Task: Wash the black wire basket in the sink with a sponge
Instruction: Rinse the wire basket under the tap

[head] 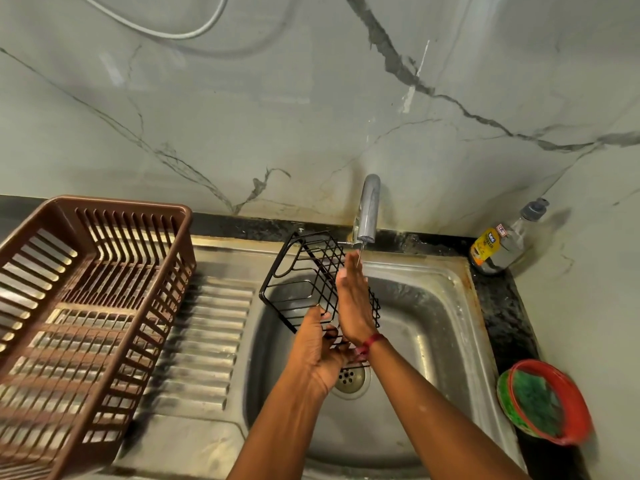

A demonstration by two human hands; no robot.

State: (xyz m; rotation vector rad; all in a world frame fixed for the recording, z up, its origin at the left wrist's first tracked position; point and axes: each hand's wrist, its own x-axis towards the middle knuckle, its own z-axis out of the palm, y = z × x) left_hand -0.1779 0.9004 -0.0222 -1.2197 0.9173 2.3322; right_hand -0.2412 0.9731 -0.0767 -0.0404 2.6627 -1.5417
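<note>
Brown rack (pixel 121 203) cut by left edge, bottle label (pixel 485 249) unreadable, drain (pixel 349 377) partly behind left hand (pixel 322 348)

Tap (pixel 367 213) overhangs sink (pixel 433 323) rear; brown rack (pixel 114 203) flanks left; near side open.

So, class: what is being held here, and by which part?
Left hand grips the black wire basket at its near end; right hand only presses flat against it.

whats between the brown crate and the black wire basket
Only the ribbed steel drainboard lies between the brown crate and the black wire basket. Nothing rests on that stretch, as the head view shows.
</note>
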